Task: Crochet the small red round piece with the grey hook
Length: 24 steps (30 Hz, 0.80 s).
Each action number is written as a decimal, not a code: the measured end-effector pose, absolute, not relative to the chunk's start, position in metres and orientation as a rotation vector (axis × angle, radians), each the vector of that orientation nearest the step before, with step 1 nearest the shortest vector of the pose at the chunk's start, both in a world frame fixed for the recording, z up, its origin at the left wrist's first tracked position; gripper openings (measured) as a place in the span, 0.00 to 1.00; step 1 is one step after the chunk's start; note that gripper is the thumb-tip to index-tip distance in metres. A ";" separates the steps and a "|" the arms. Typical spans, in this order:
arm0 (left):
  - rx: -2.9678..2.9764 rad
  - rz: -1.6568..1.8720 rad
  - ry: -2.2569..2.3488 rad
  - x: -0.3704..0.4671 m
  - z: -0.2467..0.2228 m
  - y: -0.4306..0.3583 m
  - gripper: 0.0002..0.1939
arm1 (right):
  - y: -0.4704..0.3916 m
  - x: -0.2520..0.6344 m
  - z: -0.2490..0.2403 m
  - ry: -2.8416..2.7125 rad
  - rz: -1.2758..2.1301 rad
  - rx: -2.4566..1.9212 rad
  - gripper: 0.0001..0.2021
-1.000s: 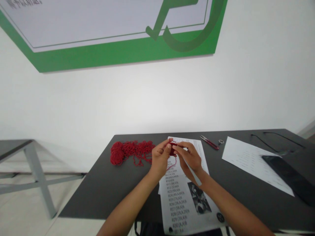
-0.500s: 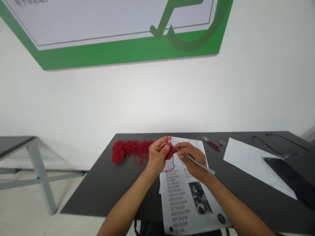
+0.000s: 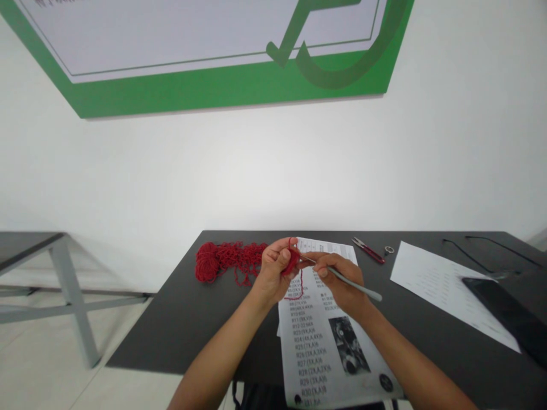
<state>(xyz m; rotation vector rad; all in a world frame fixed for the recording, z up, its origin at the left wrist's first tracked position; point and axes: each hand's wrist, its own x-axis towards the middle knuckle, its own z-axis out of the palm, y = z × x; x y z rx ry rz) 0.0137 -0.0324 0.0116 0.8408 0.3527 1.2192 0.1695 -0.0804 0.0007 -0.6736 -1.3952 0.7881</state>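
Between thumb and fingers my left hand [image 3: 274,267] pinches a small red crochet piece [image 3: 291,263], with a strand of red yarn looped over its raised index finger. My right hand [image 3: 342,280] grips a crochet hook [image 3: 355,284] with a grey handle; its thin metal tip points left and reaches the edge of the red piece. Whether the tip is inside a stitch is too small to tell. A loose red strand hangs below the piece over a printed pattern sheet [image 3: 310,341]. Left of my hands lies a red yarn ball [image 3: 207,262] with a heap of crinkled yarn [image 3: 241,256].
On the dark table [image 3: 171,336], red-handled thread snips [image 3: 370,251] and a small metal ring [image 3: 388,250] lie beyond my right hand. Farther right are a second paper [image 3: 431,279], eyeglasses [image 3: 478,259] and a black phone [image 3: 499,302]. Another table [image 3: 29,247] stands at left.
My right hand and the hook have shifted slightly right, drawing a little away from my left hand. The view has also moved a little.
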 end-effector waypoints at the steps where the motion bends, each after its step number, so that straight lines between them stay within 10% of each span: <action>1: 0.819 1.200 0.347 0.014 0.012 -0.033 0.24 | -0.080 0.168 0.000 -1.374 0.844 -0.649 0.09; 10: 1.149 1.349 0.493 0.018 0.009 -0.036 0.22 | -0.069 0.155 -0.004 -0.948 1.221 -0.555 0.18; 24: 1.560 1.484 0.829 0.023 0.008 -0.043 0.20 | -0.065 0.158 -0.013 -1.076 0.754 -0.801 0.15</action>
